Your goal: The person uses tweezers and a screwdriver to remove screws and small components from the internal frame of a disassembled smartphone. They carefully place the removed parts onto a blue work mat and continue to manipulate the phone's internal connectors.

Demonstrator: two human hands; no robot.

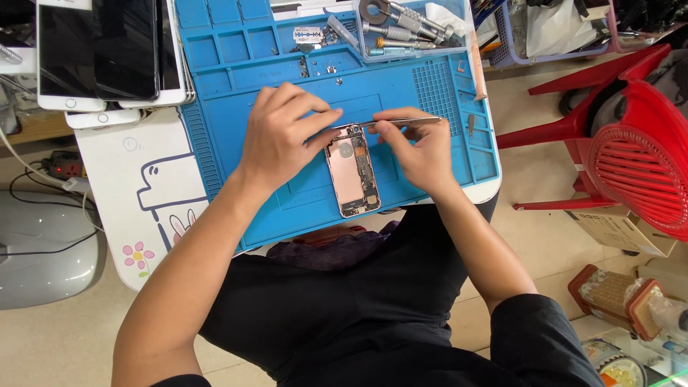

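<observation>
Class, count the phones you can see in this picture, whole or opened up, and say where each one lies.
4, maybe more hidden. An opened phone lies on the blue mat between both hands. Three lie stacked at top left: a black-fronted phone, a white phone beneath it, and a white edge lowest.

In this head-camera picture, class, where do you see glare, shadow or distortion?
Head view: even, soft daylight; glare on the dark phone screens top left; faint shadow under both hands on the blue mat; the opened phone is sharp; wide-angle bending at the edges, as on the red chair.
</observation>
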